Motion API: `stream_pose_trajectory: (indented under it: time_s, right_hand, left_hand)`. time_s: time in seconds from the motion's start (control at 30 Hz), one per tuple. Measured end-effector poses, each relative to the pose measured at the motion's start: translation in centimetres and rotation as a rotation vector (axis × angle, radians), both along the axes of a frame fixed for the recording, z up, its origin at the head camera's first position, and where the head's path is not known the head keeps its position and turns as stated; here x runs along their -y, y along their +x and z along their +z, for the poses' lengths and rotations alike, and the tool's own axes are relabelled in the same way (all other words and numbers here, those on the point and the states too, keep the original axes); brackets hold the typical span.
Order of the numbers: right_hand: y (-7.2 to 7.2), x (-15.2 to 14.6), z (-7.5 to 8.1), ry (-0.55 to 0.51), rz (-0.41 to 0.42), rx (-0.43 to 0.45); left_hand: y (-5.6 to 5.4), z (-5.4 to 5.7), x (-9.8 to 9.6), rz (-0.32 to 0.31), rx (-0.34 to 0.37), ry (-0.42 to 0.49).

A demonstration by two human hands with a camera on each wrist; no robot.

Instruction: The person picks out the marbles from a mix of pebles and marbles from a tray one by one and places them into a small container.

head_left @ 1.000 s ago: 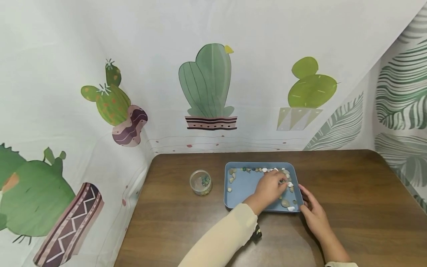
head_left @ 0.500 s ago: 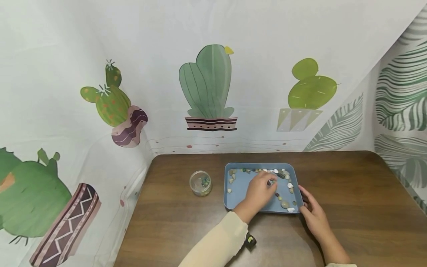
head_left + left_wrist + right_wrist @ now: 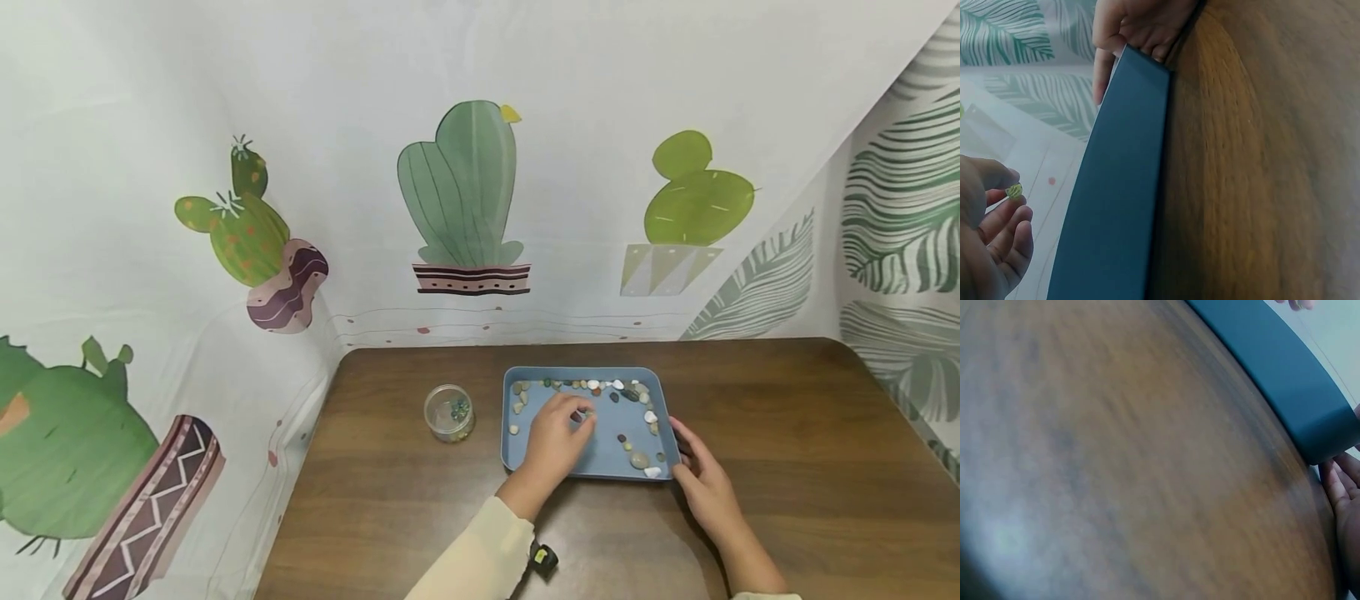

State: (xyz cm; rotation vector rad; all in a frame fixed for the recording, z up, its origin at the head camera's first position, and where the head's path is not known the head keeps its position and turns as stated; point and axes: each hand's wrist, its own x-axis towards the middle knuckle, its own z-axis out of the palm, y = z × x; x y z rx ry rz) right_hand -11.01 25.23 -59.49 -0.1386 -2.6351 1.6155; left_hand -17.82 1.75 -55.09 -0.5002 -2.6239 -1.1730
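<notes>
My left hand [image 3: 557,437] is over the blue tray [image 3: 536,479], left of its middle. Between thumb and fingertips it pinches a small yellow-green, see-through marble [image 3: 1014,190], which shows in the left wrist view. The other fingers of that hand are loosely bent. At the tray's near right corner my right hand [image 3: 703,477] grips the wall, its fingers along the right side and the thumb near the front corner. Pebbles [image 3: 639,460] in white, brown and grey line the tray's back and right sides, with several at the left.
A round clear jar [image 3: 449,414] with several greenish marbles in the bottom stands left of the tray. Both are on a brown wooden table [image 3: 810,433]. Behind it hangs a white cloth [image 3: 577,208] printed with cacti.
My left hand has moved left across the tray, from the pebbles at the right side toward the left half, uncovering the back row and a dark pebble. The right hand stays at the corner.
</notes>
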Motion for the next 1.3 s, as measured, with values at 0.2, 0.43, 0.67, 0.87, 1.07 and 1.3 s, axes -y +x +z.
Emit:
stream_pose_trajectory:
  time_s: [0.2, 0.43, 0.67, 0.87, 1.07, 1.3]
  right_hand:
    - [-0.1, 0.1, -0.1, -0.001, 0.006, -0.023]
    - [0.0, 0.2, -0.2, -0.012, 0.015, -0.013]
    - [0.0, 0.4, 0.0, -0.004, 0.003, 0.005]
    - [0.2, 0.3, 0.0, -0.010, 0.009, -0.024]
    - [0.2, 0.2, 0.0, -0.006, 0.004, -0.026]
    - [0.1, 0.2, 0.0, -0.004, 0.004, -0.029]
  left_hand:
    - [0.6, -0.4, 1.6, 0.069, -0.016, 0.067]
    - [1.2, -0.3, 4.1, 0.149, -0.092, 0.202]
    - [1.3, 0.4, 7.6, 0.255, -0.104, 0.295]
    - [1.8, 0.8, 10.1, 0.326, -0.078, 0.381]
    - [1.5, 0.2, 12.4, 0.383, -0.163, 0.349]
    - [1.2, 0.2, 15.1, 0.486, -0.218, 0.271]
